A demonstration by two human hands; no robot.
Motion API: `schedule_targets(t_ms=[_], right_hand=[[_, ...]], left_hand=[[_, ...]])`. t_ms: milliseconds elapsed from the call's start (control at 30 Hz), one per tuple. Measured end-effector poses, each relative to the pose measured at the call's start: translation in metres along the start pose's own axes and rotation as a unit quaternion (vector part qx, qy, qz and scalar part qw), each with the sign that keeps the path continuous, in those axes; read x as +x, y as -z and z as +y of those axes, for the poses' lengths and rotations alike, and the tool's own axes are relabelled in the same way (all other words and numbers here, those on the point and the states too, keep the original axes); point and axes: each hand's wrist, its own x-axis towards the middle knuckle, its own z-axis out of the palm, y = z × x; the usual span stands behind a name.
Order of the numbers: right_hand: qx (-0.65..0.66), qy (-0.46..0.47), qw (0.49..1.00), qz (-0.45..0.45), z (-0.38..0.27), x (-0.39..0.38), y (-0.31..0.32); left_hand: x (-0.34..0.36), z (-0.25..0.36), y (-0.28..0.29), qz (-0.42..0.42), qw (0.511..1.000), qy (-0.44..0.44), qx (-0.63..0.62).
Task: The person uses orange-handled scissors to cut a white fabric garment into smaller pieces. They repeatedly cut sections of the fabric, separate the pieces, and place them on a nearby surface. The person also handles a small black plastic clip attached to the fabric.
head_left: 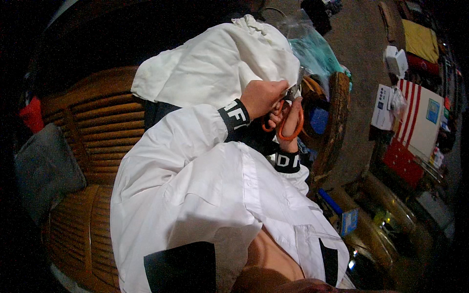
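1. On the left is a brown wooden seat (105,134) with slats. A grey cushion (49,168) sits on it, and a small red thing (33,115) is close to the cushion.
2. Past the right side of the cloth is a see-through bag (317,49) with something green in it. A thick brown wooden arm (337,97) stands just right of the hands, with a round blue thing (319,120) between.
3. Far over on the right are a yellow cloth (420,41), a white box (381,105) and a board with red and white stripes (415,117).
4. The big white cloth (205,63) is spread out in front of the person, up past both hands. Its right edge comes down to the fingers.
5. The left grip (264,100) is curled tight, its fingertips pinching the edge of the white cloth.
6. The right grip (292,116) is wrapped around the orange handles of the scissors (301,122). The blades point up, next to the cloth's right edge and the left fingertips.
7. The left hand hides some of the right fingers. The blade tips are hard to see, so I cannot tell if cloth is between them. The top and far left are very dark.
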Motion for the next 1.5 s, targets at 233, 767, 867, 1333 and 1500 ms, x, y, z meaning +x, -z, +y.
schedule_targets(t_ms=[233, 767, 867, 1333, 1500], right_hand=[[-0.048, 0.004, 0.999, 0.021, 0.014, -0.014, 0.001], [0.113, -0.030, 0.990, -0.073, 0.002, 0.010, 0.028], [0.084, 0.009, 0.996, 0.008, -0.005, 0.007, 0.005], [-0.056, 0.031, 0.998, 0.003, -0.004, -0.004, 0.015], [0.036, -0.013, 0.993, -0.108, 0.000, -0.012, 0.019]], left_hand=[[0.005, -0.001, -0.004, 0.048, 0.996, 0.071, 0.002], [0.005, 0.000, -0.005, -0.019, 1.000, 0.004, 0.013], [0.004, 0.005, 0.001, -0.006, 1.000, 0.010, 0.002], [0.005, 0.005, -0.004, 0.045, 0.996, 0.066, -0.042], [0.004, -0.003, -0.006, 0.043, 0.995, 0.055, -0.070]])
